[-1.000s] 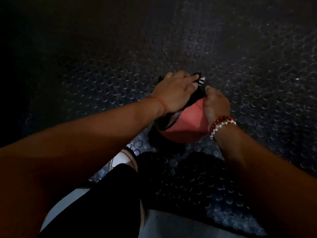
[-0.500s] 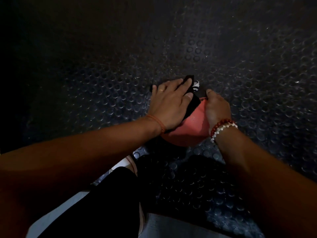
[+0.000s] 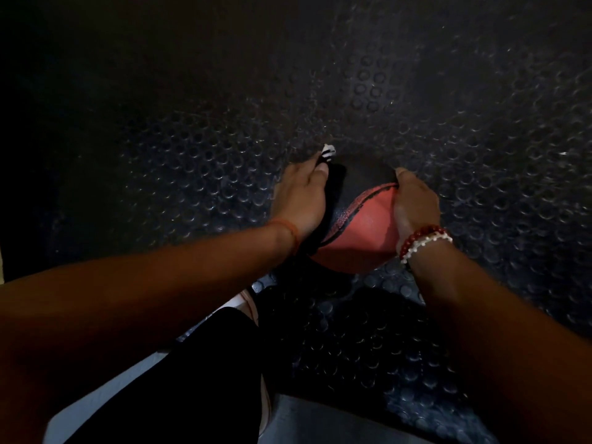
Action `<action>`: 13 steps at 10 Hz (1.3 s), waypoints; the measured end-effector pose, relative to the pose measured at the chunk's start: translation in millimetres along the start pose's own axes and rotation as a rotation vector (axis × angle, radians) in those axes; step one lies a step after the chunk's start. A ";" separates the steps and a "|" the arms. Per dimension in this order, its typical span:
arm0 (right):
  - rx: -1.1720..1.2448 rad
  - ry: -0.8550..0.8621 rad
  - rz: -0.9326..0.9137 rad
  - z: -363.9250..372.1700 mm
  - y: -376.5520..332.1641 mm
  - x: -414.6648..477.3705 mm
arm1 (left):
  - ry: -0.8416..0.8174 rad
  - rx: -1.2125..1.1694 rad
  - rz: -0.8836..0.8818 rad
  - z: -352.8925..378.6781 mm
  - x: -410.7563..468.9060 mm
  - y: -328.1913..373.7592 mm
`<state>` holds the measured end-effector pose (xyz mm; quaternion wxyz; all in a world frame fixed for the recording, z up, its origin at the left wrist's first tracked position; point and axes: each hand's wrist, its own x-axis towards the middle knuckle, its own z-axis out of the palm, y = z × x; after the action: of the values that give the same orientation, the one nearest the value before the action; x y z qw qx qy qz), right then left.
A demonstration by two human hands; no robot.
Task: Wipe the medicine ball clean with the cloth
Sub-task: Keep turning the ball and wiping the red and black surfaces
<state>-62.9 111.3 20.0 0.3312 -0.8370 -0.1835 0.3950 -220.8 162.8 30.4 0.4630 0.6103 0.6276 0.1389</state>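
A red and black medicine ball rests on the dark studded rubber floor in the middle of the view. My left hand presses a black cloth with a white-striped tip against the ball's left side. Most of the cloth is hidden under that hand. My right hand grips the ball's right side, fingers curled over its top edge, with red and white bead bracelets on the wrist.
Dark studded rubber flooring spreads all around the ball. My leg in black trousers and a light shoe sit below the ball. A pale floor strip lies at the lower left.
My left hand has slid with the cloth from the top of the ball down to its left side, uncovering the ball's black upper part. The right hand keeps its hold.
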 end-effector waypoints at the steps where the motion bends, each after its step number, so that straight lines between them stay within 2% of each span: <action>1: 0.000 -0.042 0.007 -0.6 -1.6 -0.7 | 0.043 0.114 0.184 2.3 -25.6 4.8; 2: -0.054 0.010 -0.045 4.2 -0.5 -2.6 | 0.055 0.362 0.500 2.5 -30.4 9.8; 3: -0.080 -0.028 -0.046 5.1 -1.4 -2.7 | -0.019 0.468 0.599 -1.6 -10.2 14.9; 4: -0.123 0.004 -0.044 8.4 -0.7 -2.9 | -0.057 0.360 0.454 -5.4 10.3 17.0; 5: -0.136 0.056 -0.050 11.7 -0.6 -6.5 | -0.043 0.186 0.176 -5.2 21.1 8.4; 6: -0.026 0.083 -0.007 11.8 -1.3 -7.1 | 0.007 -0.001 -0.014 -6.0 15.4 0.9; 7: -0.002 0.084 0.005 9.6 -0.8 -7.6 | 0.073 0.098 0.124 0.7 -13.3 0.1; 8: -0.029 0.068 -0.020 8.9 2.2 -8.2 | 0.074 0.308 0.464 -0.7 -27.6 9.6; 9: 0.052 0.033 -0.028 11.9 1.7 -10.0 | -0.097 0.498 0.558 -5.2 -3.7 22.2; 10: 0.134 0.021 0.014 13.9 -1.6 -9.4 | -0.193 0.494 0.406 -6.0 15.1 35.2; 12: 0.208 0.052 0.071 13.4 -6.6 -12.6 | -0.187 0.241 0.009 -11.9 32.9 30.4; 13: 0.143 0.067 0.028 11.3 -1.3 -13.8 | -0.122 0.231 -0.035 -10.3 17.7 20.7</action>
<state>-80.3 109.0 23.0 0.3904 -0.8266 -0.1319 0.3833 -212.2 187.1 43.9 0.4292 0.6558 0.6207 0.0201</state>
